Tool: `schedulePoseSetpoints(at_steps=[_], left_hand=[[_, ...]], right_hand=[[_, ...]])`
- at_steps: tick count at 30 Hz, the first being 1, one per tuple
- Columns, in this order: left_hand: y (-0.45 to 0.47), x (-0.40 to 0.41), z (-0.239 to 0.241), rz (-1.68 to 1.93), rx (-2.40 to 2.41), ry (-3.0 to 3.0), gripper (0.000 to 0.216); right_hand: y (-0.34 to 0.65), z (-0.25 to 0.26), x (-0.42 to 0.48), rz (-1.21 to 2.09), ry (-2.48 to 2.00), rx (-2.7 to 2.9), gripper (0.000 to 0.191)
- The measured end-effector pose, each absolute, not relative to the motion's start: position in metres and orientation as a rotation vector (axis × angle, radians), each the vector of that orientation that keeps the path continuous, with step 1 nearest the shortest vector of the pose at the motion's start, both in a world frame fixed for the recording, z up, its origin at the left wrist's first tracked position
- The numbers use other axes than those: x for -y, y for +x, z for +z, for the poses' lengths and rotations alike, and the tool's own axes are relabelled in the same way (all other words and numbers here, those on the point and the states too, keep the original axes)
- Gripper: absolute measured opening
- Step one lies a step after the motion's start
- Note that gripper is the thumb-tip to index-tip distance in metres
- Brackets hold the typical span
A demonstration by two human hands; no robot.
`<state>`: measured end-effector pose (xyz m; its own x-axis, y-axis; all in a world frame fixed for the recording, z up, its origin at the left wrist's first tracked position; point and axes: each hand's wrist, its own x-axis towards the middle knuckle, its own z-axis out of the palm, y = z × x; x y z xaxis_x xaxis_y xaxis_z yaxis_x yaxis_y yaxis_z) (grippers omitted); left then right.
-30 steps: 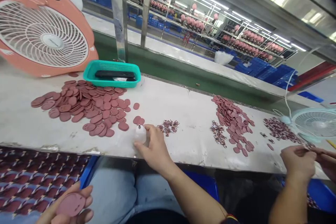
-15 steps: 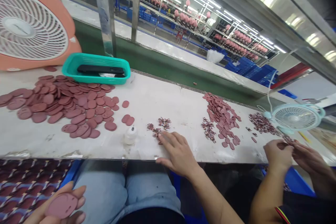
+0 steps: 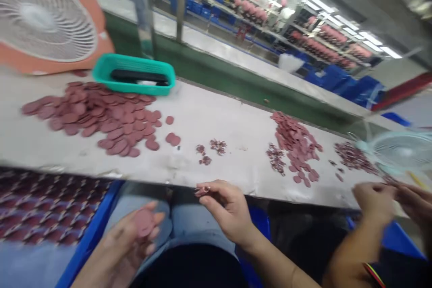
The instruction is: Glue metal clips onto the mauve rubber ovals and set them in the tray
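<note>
My left hand [image 3: 130,240], palm up over my lap, holds a pink oval disc [image 3: 144,222] against its fingers. Between the thumb and fingertips of my right hand [image 3: 227,207] is a small dark-red and white piece [image 3: 202,191], just off the table's front edge. Several similar small pieces [image 3: 204,160] lie on the white table beyond that hand. To the left spreads a large heap of pink oval discs [image 3: 111,114]. A small white bottle [image 3: 173,160] stands near a few loose discs, blurred against the tabletop.
A teal basket [image 3: 135,85] with a black object stands behind the heap, beside an orange fan [image 3: 101,31]. At lower left is a blue tray [image 3: 87,229] of dark-red parts. A co-worker's hands [image 3: 376,202] work at right, near another disc pile [image 3: 297,139] and a pale-blue fan [image 3: 405,150].
My right hand has lifted from the small pieces and come back toward me with one pinched. My left hand has moved right and up with the disc, and the view has shifted.
</note>
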<state>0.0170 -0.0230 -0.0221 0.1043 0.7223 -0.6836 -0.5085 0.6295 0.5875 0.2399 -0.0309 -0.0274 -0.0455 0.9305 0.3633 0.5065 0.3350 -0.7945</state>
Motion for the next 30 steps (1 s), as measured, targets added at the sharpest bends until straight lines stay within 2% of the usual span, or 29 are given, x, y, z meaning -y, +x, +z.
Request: schedulePoseSetpoints(at_steps=[3,5,12,30], left_hand=[[0.027,0.026,-0.005,0.902,-1.075,0.252,0.045],[0.024,0.027,-0.005,0.869,-1.002,0.301,0.048],[0.009,0.034,-0.020,0.849,-0.820,0.382,0.041],[0.011,0.031,-0.019,0.817,-0.826,0.363,0.036]], right_hand=[[0.219,-0.003,0.027,0.975,-1.153,1.505,0.015],[0.210,0.009,0.022,1.092,-1.080,1.501,0.012],[0.201,0.020,0.013,1.016,-1.009,1.844,0.017],[0.204,0.032,0.002,0.948,-0.896,2.202,0.018]])
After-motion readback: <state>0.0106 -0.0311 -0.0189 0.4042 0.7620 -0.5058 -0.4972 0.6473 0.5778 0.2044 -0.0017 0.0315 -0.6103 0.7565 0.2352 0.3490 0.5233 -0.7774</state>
